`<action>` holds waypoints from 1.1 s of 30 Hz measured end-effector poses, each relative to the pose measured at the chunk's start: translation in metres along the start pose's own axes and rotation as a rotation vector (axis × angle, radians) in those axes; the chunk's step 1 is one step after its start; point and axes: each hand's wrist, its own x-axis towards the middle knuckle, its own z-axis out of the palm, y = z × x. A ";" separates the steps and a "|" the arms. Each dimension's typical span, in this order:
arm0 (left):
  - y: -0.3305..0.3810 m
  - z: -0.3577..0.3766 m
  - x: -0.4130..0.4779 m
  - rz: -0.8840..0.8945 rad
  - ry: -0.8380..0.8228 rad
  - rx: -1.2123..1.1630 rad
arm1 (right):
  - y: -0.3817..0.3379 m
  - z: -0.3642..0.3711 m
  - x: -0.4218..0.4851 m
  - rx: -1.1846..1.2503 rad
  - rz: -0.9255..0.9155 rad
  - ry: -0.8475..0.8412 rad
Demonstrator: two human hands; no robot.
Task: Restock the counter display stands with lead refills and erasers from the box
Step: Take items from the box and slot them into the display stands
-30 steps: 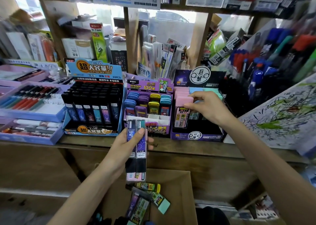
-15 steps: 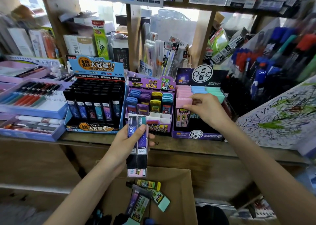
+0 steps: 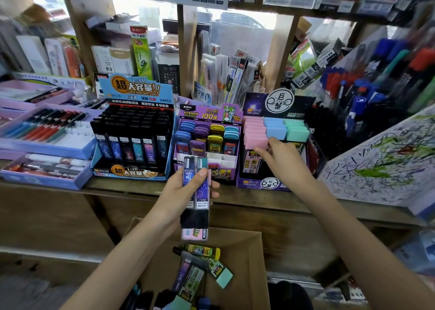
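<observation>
Releasing the pink eraser (image 3: 256, 141) into its stand (image 3: 259, 186), the right hand (image 3: 282, 163) opens, fingertips touching it. The left hand (image 3: 179, 196) still grips lead refills (image 3: 202, 201), due next.

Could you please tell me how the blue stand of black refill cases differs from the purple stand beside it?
The blue cardboard stand holds tall black cases, its front row full. The purple cardboard stand holds shorter blue, purple, yellow and teal cases, and its white front slots stand empty. Both sit on the wooden counter.
</observation>
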 end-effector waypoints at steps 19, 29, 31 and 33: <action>0.009 -0.006 -0.019 0.051 -0.142 0.070 | -0.085 0.003 -0.043 0.898 -0.003 -0.223; 0.013 -0.040 -0.019 0.015 0.251 -0.127 | -0.077 0.018 -0.050 1.265 0.268 -0.237; 0.017 -0.050 -0.018 0.036 0.319 -0.108 | -0.078 0.023 -0.057 1.156 0.227 -0.368; 0.020 -0.058 -0.018 0.062 0.359 -0.048 | -0.083 0.028 -0.063 1.048 0.116 -0.531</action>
